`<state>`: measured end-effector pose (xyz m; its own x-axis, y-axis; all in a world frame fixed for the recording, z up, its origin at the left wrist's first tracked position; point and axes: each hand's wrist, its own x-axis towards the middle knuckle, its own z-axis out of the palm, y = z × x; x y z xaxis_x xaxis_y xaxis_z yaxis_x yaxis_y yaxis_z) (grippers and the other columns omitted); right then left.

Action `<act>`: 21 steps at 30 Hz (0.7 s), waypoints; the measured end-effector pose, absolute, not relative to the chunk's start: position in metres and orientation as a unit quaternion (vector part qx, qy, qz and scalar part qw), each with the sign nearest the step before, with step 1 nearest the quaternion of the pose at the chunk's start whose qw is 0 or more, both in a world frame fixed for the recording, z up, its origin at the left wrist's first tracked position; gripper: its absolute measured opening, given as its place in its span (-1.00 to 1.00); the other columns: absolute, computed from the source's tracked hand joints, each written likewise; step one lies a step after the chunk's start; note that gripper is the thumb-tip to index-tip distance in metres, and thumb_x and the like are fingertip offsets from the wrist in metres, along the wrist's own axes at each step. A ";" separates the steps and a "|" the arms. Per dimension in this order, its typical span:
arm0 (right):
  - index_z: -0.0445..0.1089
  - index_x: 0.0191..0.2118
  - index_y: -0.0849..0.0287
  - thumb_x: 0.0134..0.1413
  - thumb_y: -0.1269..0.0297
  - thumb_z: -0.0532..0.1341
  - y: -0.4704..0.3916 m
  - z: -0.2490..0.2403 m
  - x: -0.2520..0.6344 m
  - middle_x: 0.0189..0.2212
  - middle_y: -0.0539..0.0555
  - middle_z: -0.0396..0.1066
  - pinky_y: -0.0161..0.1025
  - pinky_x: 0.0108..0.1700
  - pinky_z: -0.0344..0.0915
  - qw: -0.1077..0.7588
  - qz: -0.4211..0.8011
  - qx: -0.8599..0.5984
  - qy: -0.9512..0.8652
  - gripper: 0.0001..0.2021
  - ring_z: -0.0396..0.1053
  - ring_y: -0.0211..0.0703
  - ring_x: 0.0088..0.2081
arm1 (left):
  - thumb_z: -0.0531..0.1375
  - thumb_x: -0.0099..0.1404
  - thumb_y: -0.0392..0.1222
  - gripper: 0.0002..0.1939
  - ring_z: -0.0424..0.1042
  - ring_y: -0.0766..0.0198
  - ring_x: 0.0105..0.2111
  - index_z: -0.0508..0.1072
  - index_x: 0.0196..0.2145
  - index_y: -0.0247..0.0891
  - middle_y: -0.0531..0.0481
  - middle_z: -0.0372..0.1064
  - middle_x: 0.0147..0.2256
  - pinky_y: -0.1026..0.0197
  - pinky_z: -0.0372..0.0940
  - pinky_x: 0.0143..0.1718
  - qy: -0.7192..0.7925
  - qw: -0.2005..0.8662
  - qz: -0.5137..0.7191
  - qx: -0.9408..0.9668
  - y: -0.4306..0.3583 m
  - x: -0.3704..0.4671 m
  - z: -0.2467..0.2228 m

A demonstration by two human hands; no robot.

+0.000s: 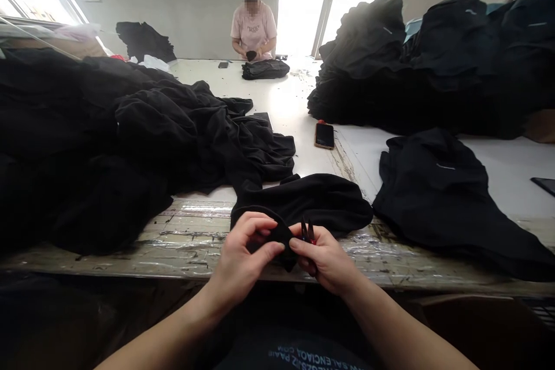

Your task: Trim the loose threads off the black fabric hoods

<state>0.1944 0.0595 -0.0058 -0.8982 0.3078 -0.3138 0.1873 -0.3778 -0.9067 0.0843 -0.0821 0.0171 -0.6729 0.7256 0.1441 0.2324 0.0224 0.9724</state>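
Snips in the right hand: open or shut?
Open. The snips in the right hand show two dark blades with a gap between their tips.

Head-worn view, forward and down, close

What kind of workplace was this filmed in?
Probably a garment workshop: large piles of black garments cover parts of a long worktable, and the right hand holds small thread snips beside black fabric.

a dark phone lies on the pale table. at the far end is a person in a pink shirt.
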 end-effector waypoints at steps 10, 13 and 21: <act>0.38 -0.36 0.25 -0.06 0.14 0.33 0.067 -0.011 0.194 -0.69 -0.18 0.06 -0.46 -0.69 -0.17 0.005 0.810 -0.172 -0.561 -0.74 -0.08 -0.51 -0.71 | 0.23 0.20 -0.13 -0.79 0.33 0.32 -0.47 0.46 -0.52 -0.29 0.02 0.35 -0.51 0.30 0.23 -0.43 0.690 0.247 0.593 0.333 -0.061 0.082 0.003; 0.36 -0.38 0.25 -0.10 0.16 0.34 0.070 -0.016 0.195 -0.68 -0.16 0.10 -0.46 -0.71 -0.19 -0.018 0.830 -0.192 -0.524 -0.73 -0.07 -0.51 -0.73 | 0.23 0.19 -0.01 -0.69 0.29 0.37 -0.56 0.42 -0.53 -0.31 0.04 0.31 -0.56 0.32 0.22 -0.51 0.646 0.351 0.635 0.239 -0.058 0.079 -0.003; 0.34 -0.34 0.22 -0.02 0.16 0.22 0.082 -0.010 0.193 -0.64 -0.11 0.17 -0.43 -0.67 -0.06 -0.011 0.739 -0.228 -0.634 -0.78 0.03 -0.43 -0.68 | 0.23 0.17 0.05 -0.64 0.32 0.41 -0.61 0.35 -0.49 -0.34 0.06 0.30 -0.56 0.35 0.28 -0.56 0.564 0.440 0.687 0.126 -0.045 0.089 -0.008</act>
